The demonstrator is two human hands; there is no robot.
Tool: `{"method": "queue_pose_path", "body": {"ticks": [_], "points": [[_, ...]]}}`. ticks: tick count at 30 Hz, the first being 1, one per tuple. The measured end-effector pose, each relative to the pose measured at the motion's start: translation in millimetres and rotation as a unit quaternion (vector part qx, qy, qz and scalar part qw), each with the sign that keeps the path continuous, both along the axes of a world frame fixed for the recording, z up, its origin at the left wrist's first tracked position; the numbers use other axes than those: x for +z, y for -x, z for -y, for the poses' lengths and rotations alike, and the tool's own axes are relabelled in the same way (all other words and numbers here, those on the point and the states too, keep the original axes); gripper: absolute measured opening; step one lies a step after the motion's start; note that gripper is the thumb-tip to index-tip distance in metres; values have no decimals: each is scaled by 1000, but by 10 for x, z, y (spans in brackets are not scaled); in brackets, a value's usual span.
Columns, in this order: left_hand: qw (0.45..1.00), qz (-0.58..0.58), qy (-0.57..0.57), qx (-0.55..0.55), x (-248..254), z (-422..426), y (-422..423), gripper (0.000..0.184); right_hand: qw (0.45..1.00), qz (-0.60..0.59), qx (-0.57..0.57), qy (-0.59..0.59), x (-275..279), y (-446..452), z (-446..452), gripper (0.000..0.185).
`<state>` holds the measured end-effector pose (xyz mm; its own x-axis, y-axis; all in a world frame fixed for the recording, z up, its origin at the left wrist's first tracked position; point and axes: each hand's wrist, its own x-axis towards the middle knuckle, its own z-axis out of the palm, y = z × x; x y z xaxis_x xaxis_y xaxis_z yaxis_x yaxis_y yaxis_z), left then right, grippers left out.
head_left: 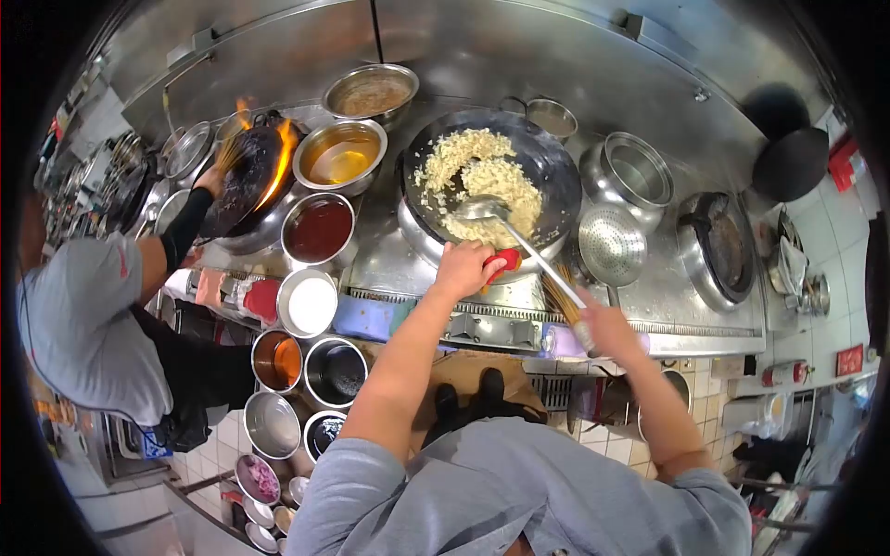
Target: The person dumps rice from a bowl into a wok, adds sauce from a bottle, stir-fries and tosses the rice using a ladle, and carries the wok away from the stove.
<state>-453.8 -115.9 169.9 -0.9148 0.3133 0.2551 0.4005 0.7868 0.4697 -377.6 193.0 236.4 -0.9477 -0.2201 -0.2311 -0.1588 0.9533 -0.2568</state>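
Note:
A large black wok point(559, 176) sits on the burner in front of me, with pale, chopped food point(505, 181) spread over its bottom and far side. My left hand point(464, 269) is closed at the wok's near edge, around a red pad or cloth point(503, 265); the wok's handle beneath it is hidden. In my right hand point(612, 329) is the long handle of a steel ladle point(482, 208). The ladle's bowl rests in the food near the wok's middle, and its handle slants over the near rim toward me.
Left of the wok stand bowls of yellow liquid point(341, 157), dark red sauce point(318, 228) and white powder point(308, 304). On the right are a perforated strainer point(612, 246), a steel pot point(638, 169) and another wok point(718, 246). At far left a co-worker point(97, 315) scrubs a flaming wok point(250, 176).

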Motion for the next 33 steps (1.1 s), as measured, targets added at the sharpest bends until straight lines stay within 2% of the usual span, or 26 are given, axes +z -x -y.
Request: {"method": "queue_pose_path", "body": {"ticks": [1, 3, 5, 7, 9, 10, 12, 14, 16, 17, 18, 19, 20, 22, 23, 24, 25, 26, 27, 28, 30, 32, 33], "points": [[1000, 7, 5, 7, 13, -1, -1, 35, 1000, 17, 10, -9, 108, -13, -186, 47], [1000, 16, 15, -3, 0, 12, 20, 37, 997, 2, -40, -73, 398, 165, -148, 46], [998, 29, 32, -36, 31, 51, 77, 38, 997, -55, -48, 5, 118, 472, 48, 44], [996, 58, 44, -46, 92, 44, 101, 40, 996, -81, -26, 20, -472, 789, 429, 42], [993, 82, 60, -56, 128, 42, 132, 41, 998, -26, -64, 8, -532, 668, 876, 41], [996, 61, 41, -42, 99, 11, 100, 42, 997, -27, -69, 9, -488, 517, 835, 41], [998, 39, 46, -34, 41, -79, -51, 42, 999, -18, -5, 49, -296, 115, 575, 42], [996, 23, 71, -47, 113, -120, 63, 41, 996, -40, 17, 79, -117, -49, 44, 52], [999, 5, 46, -25, -183, -262, 192, 41, 997, 8, -16, 78, 578, -345, 50, 58], [1000, -15, 21, 3, -319, -298, 245, 42, 996, 22, -22, 83, 753, -513, 46, 59], [1000, 17, 1, 1, -364, -338, 245, 42, 995, 36, -28, 83, 953, -677, 23, 60], [1000, 22, 0, 1, -274, -388, 118, 42, 997, 61, -38, 31, 1335, -839, 10, 59], [1000, 19, -6, -3, 28, -421, -68, 42, 995, 84, -46, -21, 1753, -966, 0, 58], [999, 23, 21, -23, 737, -405, -468, 41, 992, 127, -23, -6, 2393, -1137, -206, 63], [997, 29, 52, -39, 1042, -376, -649, 40, 991, 129, -24, -7, 2490, -1148, -275, 63], [995, -79, -9, -53, 1159, -369, -763, 41, 990, 141, 23, -22, 2567, -1127, -330, 63], [995, -80, -11, -51, 1168, -389, -705, 41, 985, 150, 70, -38, 2613, -1076, -356, 63], [995, -93, -5, -46, 1178, -410, -609, 41, 981, 154, 99, -62, 2543, -929, -247, 62], [993, -110, 2, -40, 1187, -432, -494, 40, 977, 197, 43, -76, 2486, -741, -17, 63], [992, -118, -25, -43, 959, -458, -332, 40, 967, 236, -14, -90, 2387, -563, 134, 63], [995, -99, -8, -17, 299, -543, -220, 37, 991, 44, 122, 24, 1462, -224, -23, 61], [997, -75, 5, 15, -204, -658, -421, 36, 997, -9, 75, 29, 949, 15, 239, 57], [997, -68, 20, 18, -327, -682, -603, 36, 997, -10, 74, 28, 944, 4, 354, 57]]}}
